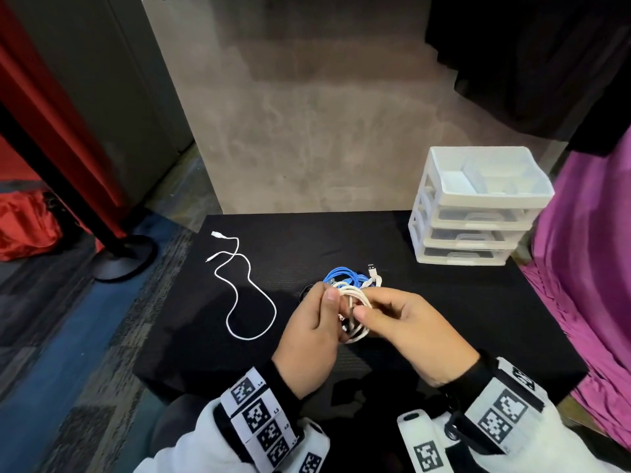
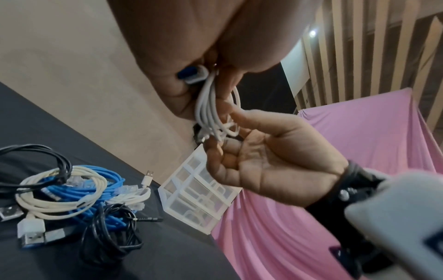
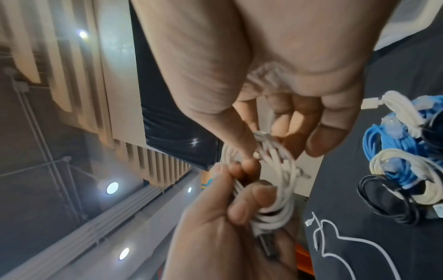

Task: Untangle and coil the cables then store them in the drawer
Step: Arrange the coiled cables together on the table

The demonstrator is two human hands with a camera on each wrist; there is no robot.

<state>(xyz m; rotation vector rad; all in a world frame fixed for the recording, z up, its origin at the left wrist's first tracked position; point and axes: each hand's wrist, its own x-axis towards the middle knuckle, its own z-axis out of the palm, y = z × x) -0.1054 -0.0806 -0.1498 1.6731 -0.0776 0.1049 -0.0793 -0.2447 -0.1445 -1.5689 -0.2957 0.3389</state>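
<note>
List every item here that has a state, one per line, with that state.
White cable coil: looped into a bundle, held above the table by both hands.
Left hand: pinches the coil.
Right hand: pinches the coil.
Thin white cable: uncoiled, lying loose on the black table.
Cable pile: blue, cream and black cables tangled together on the table.
Drawer unit: all three drawers closed.

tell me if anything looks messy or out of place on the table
Yes: a loose white cable snakes uncoiled at the table's left, and a tangled pile of blue, cream and black cables sits behind the hands. The drawer unit looks shut.
</note>
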